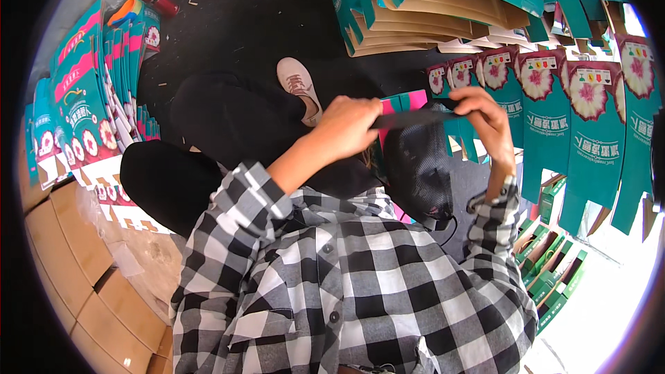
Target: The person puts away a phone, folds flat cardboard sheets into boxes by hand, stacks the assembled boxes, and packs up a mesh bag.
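Gripping a black mesh bag (418, 166) by its top edge, the 2 hands are held apart at chest height: the left hand (350, 127) is closed on the left end of the rim and the right hand (485, 112) pinches the right end, so the rim is stretched into a flat dark strip between them. The bag hangs down from that strip in front of the checked shirt (346, 284), its lower end touching the shirt's right sleeve. Behind the bag, 1 flat teal and pink carton (404, 102) shows just above the rim. Under the forearms are the person's legs in black trousers (228, 125), with 1 pale shoe (299, 83) on the dark floor (263, 7). To the right, a row of about 5 teal cartons with flower prints (589, 118) overlaps like tiles, and below them lie several small green folded boxes (554, 270), too crowded to count. Above, 1 stack of flattened brown and teal cardboard (429, 21) leans. At the left, another stack of teal and pink cartons (83, 111) stands on edge, with brown boxes (76, 277) below it and 1 red bottle (158, 0) near the top.
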